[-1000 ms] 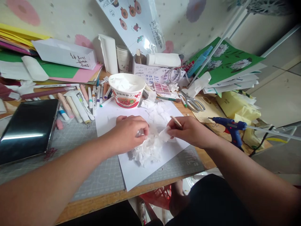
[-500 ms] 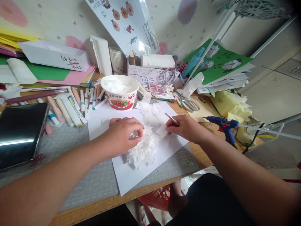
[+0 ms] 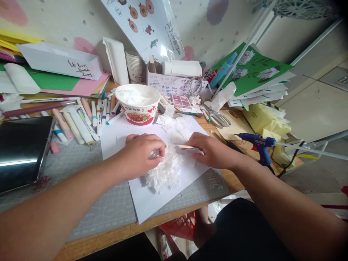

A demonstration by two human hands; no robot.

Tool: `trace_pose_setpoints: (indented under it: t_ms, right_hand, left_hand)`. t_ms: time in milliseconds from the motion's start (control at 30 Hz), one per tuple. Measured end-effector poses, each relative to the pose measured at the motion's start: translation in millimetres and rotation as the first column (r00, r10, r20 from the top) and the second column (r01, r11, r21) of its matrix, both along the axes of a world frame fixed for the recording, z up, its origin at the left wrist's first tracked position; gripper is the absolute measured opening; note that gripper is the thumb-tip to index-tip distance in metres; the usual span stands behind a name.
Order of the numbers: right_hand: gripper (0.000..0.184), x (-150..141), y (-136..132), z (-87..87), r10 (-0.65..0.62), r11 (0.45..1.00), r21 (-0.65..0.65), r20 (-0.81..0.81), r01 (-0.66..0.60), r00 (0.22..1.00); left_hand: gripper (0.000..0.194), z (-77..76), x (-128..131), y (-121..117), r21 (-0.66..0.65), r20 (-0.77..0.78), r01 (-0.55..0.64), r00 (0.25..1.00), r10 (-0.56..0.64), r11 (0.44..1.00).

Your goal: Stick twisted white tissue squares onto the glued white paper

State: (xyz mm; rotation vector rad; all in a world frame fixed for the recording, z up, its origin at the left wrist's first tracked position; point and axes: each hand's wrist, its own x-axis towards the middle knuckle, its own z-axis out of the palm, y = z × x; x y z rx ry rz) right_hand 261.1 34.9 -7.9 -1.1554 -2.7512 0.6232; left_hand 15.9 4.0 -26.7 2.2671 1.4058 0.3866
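Observation:
A ruffled cluster of small white tissue pieces, a paper flower (image 3: 164, 172), lies on a white sheet of paper (image 3: 148, 203). At its upper left edge my left hand (image 3: 144, 154) is curled, thumb and fingers closed on the tissue; the exact pinch is partly hidden. My right hand (image 3: 208, 150) sits on the other side, fingers closed around a thin wooden stick (image 3: 185, 146). The stick lies nearly level, its tip pointing left at the flower's top edge. Loose white tissue squares (image 3: 176, 127) are scattered just beyond the hands.
A paper bowl (image 3: 138, 114) with white tissue stands behind my left hand. Markers (image 3: 88, 127) and a dark tablet (image 3: 24, 152) lie left on the grey cutting mat (image 3: 108, 206). To the right are scissors (image 3: 217, 117) and a blue glue gun (image 3: 257, 141).
My right hand has moved slightly left and down, nearer the flower. The stick has swung from slanting up to nearly level. A tissue square at the right fingertips no longer shows there. My left hand stays put.

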Motion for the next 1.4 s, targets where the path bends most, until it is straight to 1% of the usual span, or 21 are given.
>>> trace_pose_setpoints:
  t_ms: [67, 133, 233, 367, 433, 467, 567, 633, 667, 700, 733, 767, 833, 900, 933, 967, 1033, 1100, 1133, 1200, 1400]
  right_hand:
    - [0.032, -6, -2, -4.1, -0.005, 1.0, -0.029, 0.048, 0.007, 0.999]
    - [0.023, -8, -1, -6.2, -0.024, 0.999, -0.039, 0.054, 0.026, 0.998]
    - [0.015, -6, 0, 0.4, -0.01, 0.998, -0.056, 0.025, 0.012, 1.0]
    - [0.01, -12, -6, 19.1, -0.029, 0.98, -0.2, -0.188, -0.009, 0.982]
    - [0.011, -24, -12, 22.0, -0.031, 0.972, -0.235, -0.255, -0.031, 0.966]
    - [0.013, -32, -15, 20.8, -0.024, 0.976, -0.213, -0.259, -0.033, 0.966]
    - [0.016, -51, -20, 11.4, -0.011, 0.997, -0.081, -0.227, -0.008, 0.974]
    - [0.015, -55, -18, 6.9, 0.001, 0.999, -0.033, -0.254, -0.009, 0.967]
    - [0.012, -54, -17, 6.5, 0.009, 0.999, -0.034, -0.292, -0.02, 0.956]
    - [0.008, -51, -16, 7.4, 0.014, 0.998, -0.045, -0.345, -0.032, 0.938]
    - [0.01, -47, -15, 9.4, 0.007, 0.998, -0.053, -0.411, -0.031, 0.911]
    - [0.018, -43, -16, 12.2, -0.017, 0.999, -0.051, -0.485, -0.008, 0.874]
    - [0.029, -34, -20, 18.4, -0.088, 0.995, -0.017, -0.62, 0.099, 0.78]
    - [0.029, -29, -28, 23.5, -0.125, 0.978, 0.03, -0.714, 0.209, 0.689]
    - [0.027, -28, -33, 25.3, -0.111, 0.975, 0.052, -0.728, 0.216, 0.677]
    - [0.023, -28, -37, 26.5, -0.072, 0.981, 0.076, -0.715, 0.179, 0.696]
    - [0.016, -29, -43, 26.7, 0.064, 0.989, 0.142, -0.617, 0.032, 0.785]
    - [0.013, -30, -45, 24.1, 0.192, 0.971, 0.217, -0.474, -0.097, 0.859]
    - [0.014, -30, -45, 21.9, 0.233, 0.959, 0.251, -0.42, -0.134, 0.877]
    - [0.016, -30, -43, 16.2, 0.272, 0.941, 0.296, -0.365, -0.166, 0.89]
    - [0.021, -29, -38, -0.6, 0.3, 0.928, 0.317, -0.319, -0.197, 0.899]
  left_hand:
    - [0.006, 1.3, 1, 0, -0.003, -0.003, 0.0, 1.0, 0.0, 1.0]
    - [0.007, 2.0, 1, 0, -0.004, -0.003, 0.001, 1.0, -0.001, 1.0]
    - [0.008, 1.3, 0, 0, 0.007, -0.001, 0.002, 1.0, -0.002, 1.0]
    - [0.008, -0.9, -1, 0, 0.029, 0.005, 0.011, 1.0, -0.011, 1.0]
    - [0.008, -1.0, -1, 0, 0.036, -0.004, 0.015, 1.0, -0.015, 0.999]
    - [0.008, -0.8, -1, 0, 0.039, -0.01, 0.017, 1.0, -0.017, 0.999]
    - [0.013, 0.0, 0, 0, 0.047, -0.018, 0.035, 0.999, -0.034, 0.998]
    - [0.015, -0.1, 0, 0, 0.045, -0.019, 0.038, 0.999, -0.037, 0.998]
    - [0.014, -0.3, 0, 0, 0.041, -0.017, 0.03, 0.999, -0.03, 0.999]
    - [0.013, -0.6, 0, 0, 0.034, -0.012, 0.022, 1.0, -0.021, 0.999]
    - [0.011, -0.8, -1, 0, 0.03, -0.002, 0.014, 1.0, -0.014, 0.999]
    - [0.01, -1.1, -1, -1, 0.027, 0.013, 0.011, 1.0, -0.011, 1.0]
    - [0.008, -1.4, -2, -1, 0.026, 0.038, 0.014, 0.999, -0.015, 1.0]
    - [0.008, -1.5, -2, -1, 0.022, 0.046, 0.016, 0.999, -0.017, 1.0]
    - [0.008, -1.5, -3, -1, 0.017, 0.044, 0.013, 0.999, -0.014, 1.0]
    - [0.008, -1.5, -3, -2, 0.012, 0.04, 0.013, 0.999, -0.013, 1.0]
    - [0.01, -1.7, -3, -2, 0.01, 0.036, 0.021, 0.999, -0.022, 1.0]
    - [0.011, -2.0, -3, -2, 0.018, 0.04, 0.035, 0.999, -0.036, 0.999]
    - [0.01, -2.2, -3, -1, 0.024, 0.043, 0.04, 0.998, -0.041, 0.999]
    - [0.006, -2.6, -3, -1, 0.029, 0.05, 0.041, 0.998, -0.042, 0.999]
    - [0.005, -3.0, -2, -1, 0.013, 0.054, 0.021, 0.998, -0.021, 1.0]
